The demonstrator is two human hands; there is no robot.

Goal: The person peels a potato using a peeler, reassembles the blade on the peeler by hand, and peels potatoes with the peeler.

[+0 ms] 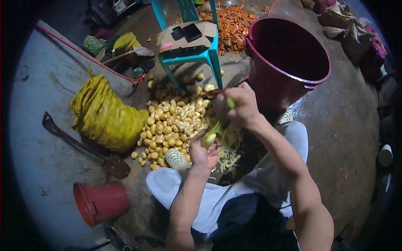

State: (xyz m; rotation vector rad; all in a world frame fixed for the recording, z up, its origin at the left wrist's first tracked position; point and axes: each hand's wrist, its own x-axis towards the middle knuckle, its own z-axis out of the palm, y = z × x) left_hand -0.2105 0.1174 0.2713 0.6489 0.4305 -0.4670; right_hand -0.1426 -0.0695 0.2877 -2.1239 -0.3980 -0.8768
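Note:
My left hand (204, 151) is curled, palm up, around a pale yellow-green potato (208, 139). Just above it, my right hand (242, 104) is closed on a peeler, smeared by motion, of which a bright green part (230, 103) shows; its blade cannot be made out. Thin strips of peel (229, 158) lie on the floor below the hands. To the left spreads a large pile of potatoes (169, 127), some brown-yellow and some pale.
A tall maroon bin (268, 71) stands at right. Behind the pile is a teal chair (212, 58) with cardboard and dark devices; orange scraps (232, 23) lie beyond. Left are a yellow sack (106, 115), a shovel (79, 144) and a red bucket (106, 203).

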